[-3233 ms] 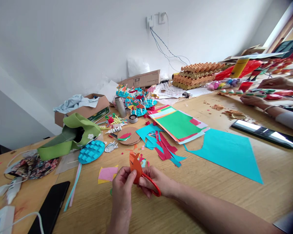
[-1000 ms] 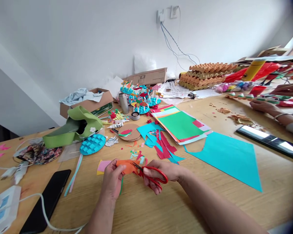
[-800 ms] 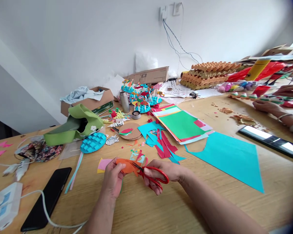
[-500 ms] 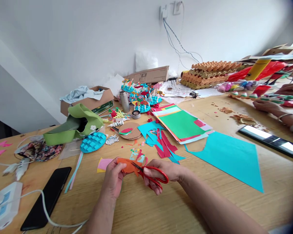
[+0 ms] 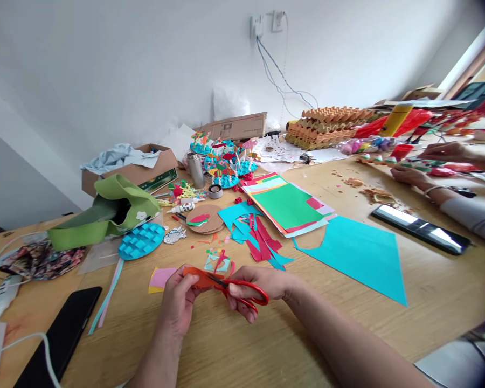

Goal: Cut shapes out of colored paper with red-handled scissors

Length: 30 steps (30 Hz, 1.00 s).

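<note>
Between the thumb and fingers of my left hand [image 5: 180,299] is a small piece of orange paper [image 5: 200,278]. My right hand [image 5: 253,291] is closed around the red handles of a pair of scissors [image 5: 254,295]. The dark blades point left and lie against the orange paper; how far apart they are is hard to make out. Just behind my left hand lie pink and yellow paper pieces [image 5: 161,277]. Red and blue paper scraps [image 5: 262,240] are strewn beyond my right hand, and round cardboard discs [image 5: 205,222] lie further back.
A stack of coloured sheets [image 5: 289,207] and a large blue sheet [image 5: 359,258] lie to the right. On the left are a woven blue paper oval [image 5: 141,241], a green felt piece [image 5: 105,210] and a black phone [image 5: 60,337]. At far right, a co-worker's hands [image 5: 412,175] touch small crafts.
My view has turned slightly right, so the table things appear further left. The orange paper looks tilted edge-on more than before, with the scissors still at it.
</note>
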Each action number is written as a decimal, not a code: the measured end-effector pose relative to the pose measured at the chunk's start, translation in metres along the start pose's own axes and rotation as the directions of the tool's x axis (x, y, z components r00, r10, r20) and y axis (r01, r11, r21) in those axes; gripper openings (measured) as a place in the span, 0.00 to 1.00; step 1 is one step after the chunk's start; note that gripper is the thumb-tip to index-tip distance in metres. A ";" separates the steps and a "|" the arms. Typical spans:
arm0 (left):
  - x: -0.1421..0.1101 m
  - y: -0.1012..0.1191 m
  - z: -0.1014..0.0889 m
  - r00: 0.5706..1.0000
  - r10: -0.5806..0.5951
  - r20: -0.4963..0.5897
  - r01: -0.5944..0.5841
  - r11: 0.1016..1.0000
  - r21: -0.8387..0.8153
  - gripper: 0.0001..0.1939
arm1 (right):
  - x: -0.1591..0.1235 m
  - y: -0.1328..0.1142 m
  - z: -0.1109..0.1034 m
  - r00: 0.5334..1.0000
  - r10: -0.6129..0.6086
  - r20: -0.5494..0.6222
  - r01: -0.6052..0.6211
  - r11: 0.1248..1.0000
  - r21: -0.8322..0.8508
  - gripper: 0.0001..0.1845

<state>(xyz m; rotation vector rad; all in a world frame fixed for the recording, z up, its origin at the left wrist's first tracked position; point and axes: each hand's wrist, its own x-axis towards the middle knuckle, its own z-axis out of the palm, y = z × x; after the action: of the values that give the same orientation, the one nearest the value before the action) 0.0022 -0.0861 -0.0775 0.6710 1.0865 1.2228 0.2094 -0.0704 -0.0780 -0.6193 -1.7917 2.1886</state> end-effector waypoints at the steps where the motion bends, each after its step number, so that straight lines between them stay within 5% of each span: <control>1: 0.000 0.000 0.000 1.000 -0.003 0.001 0.003 1.000 -0.001 0.10 | 0.000 0.000 0.000 1.000 0.007 0.001 -0.007 1.000 0.003 0.36; 15: 0.002 0.002 0.002 0.997 0.024 -0.079 -0.029 0.998 -0.064 0.11 | -0.001 -0.005 -0.004 0.996 0.087 0.027 -0.085 0.994 -0.074 0.39; 21: 0.002 0.004 0.001 0.993 0.030 -0.112 -0.040 0.995 -0.096 0.08 | -0.015 -0.013 -0.009 0.960 0.226 0.162 -0.200 0.966 -0.164 0.35; 23: 0.002 0.004 0.002 0.991 0.030 -0.129 -0.043 0.994 -0.102 0.07 | -0.026 -0.020 -0.007 0.983 0.153 0.101 -0.138 0.980 -0.141 0.35; 25: 0.003 0.003 0.002 0.990 0.026 -0.140 -0.041 0.993 -0.108 0.08 | -0.041 -0.030 -0.002 0.992 -0.062 -0.107 0.050 0.992 -0.113 0.34; 26: 0.004 0.002 0.002 0.990 0.024 -0.142 -0.039 0.993 -0.109 0.08 | -0.049 -0.036 0.001 0.943 -0.213 -0.255 0.182 0.973 -0.140 0.32; 27: 0.004 0.001 0.001 0.989 0.022 -0.143 -0.038 0.993 -0.110 0.08 | -0.059 -0.043 0.005 0.832 -0.379 -0.406 0.319 0.924 -0.210 0.30; 30: 0.006 -0.004 0.001 0.991 0.018 -0.130 -0.031 0.994 -0.103 0.09 | -0.090 -0.062 0.016 0.351 -0.670 -0.654 0.476 0.730 -0.491 0.30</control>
<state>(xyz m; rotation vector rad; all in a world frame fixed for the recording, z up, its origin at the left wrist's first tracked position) 0.0049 -0.0817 -0.0823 0.5317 1.1147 1.3499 0.2764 -0.1111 0.0005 -0.7059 -1.3840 0.9366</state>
